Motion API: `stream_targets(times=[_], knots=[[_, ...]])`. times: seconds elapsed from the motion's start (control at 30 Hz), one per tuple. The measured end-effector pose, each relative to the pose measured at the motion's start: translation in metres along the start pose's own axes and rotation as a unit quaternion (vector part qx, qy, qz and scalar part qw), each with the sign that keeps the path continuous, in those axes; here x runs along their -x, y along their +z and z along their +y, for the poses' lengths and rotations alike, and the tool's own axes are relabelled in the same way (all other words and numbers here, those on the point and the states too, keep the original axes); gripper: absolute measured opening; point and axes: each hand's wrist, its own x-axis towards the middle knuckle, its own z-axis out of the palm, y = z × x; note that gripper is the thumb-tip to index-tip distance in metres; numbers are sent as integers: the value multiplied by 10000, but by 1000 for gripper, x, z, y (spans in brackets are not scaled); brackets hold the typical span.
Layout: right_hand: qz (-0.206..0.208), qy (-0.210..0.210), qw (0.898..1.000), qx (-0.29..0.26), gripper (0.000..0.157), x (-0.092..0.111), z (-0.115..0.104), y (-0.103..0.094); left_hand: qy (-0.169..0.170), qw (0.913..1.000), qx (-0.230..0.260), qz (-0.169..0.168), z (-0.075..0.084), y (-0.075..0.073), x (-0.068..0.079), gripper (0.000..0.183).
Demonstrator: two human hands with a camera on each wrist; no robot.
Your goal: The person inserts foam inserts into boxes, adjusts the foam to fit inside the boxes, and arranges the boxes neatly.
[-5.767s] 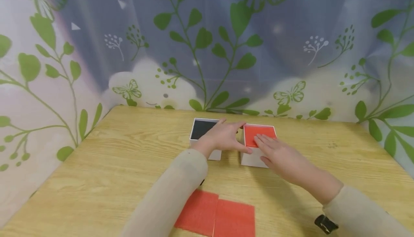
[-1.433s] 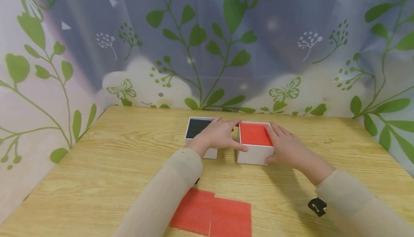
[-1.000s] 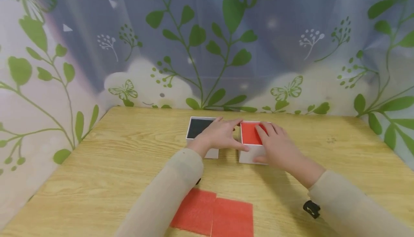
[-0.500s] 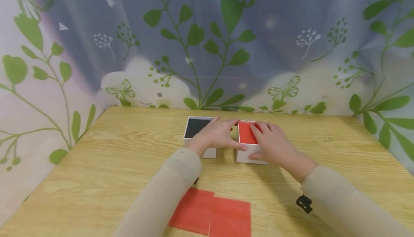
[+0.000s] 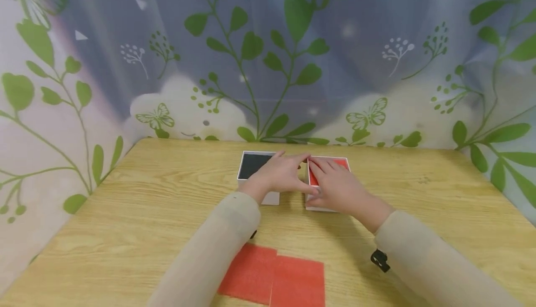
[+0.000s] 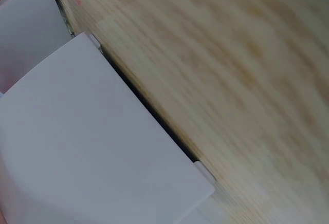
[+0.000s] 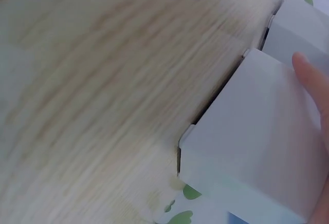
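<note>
Two white boxes stand side by side towards the back of the table in the head view. A flat black layer (image 5: 253, 165) fills the left box (image 5: 271, 198); a red felt-like sheet (image 5: 341, 162) covers the inside of the right box (image 5: 331, 210). My left hand (image 5: 278, 174) reaches over the left box and grips the right box's left side, forefinger at the far corner and thumb at the near one. My right hand (image 5: 339, 186) lies over the red sheet, fingertips at its left edge. In the right wrist view its thumb (image 7: 311, 77) lies along the white wall.
Two red felt-like squares, a left one (image 5: 251, 272) and a right one (image 5: 298, 281), lie edge to edge at the table's front, the left one partly under my left sleeve (image 5: 209, 246). A leaf-patterned curtain (image 5: 268, 65) hangs behind the wooden table (image 5: 167, 195).
My right hand has slid leftwards over the red sheet from the box's right side to its left edge. My left hand keeps its grip on the box; the red squares lie as before.
</note>
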Motion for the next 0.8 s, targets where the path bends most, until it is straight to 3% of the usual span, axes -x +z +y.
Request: stream_targets(times=[0.23, 0.4, 0.53, 0.8], knots=[[145, -133, 9998, -53, 87, 8, -1, 0, 74, 9998, 159, -16, 1, 2, -1, 102], [673, -312, 9970, -199, 65, 23, -3, -1, 35, 9999, 100, -22, 3, 2, -3, 101], [1053, -451, 9928, -336, 56, 29, -6, -3, 31, 10000, 56, 11, 2, -1, -2, 99], [1029, -513, 9924, -440, 52, 30, -9, -4, 22, 10000, 80, 18, 0, -2, 0, 98]])
